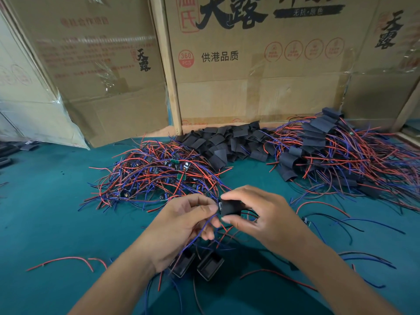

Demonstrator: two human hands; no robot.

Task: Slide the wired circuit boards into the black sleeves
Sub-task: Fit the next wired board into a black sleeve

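Black sleeve (230, 208), likely soft and light, pinched at its edges by right hand (256, 214); left hand (188, 221) pinches the board's wires (205, 226)

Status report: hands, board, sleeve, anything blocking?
Right hand pinching black sleeve. Left hand gripping the wires, board at sleeve mouth. Nothing blocking.
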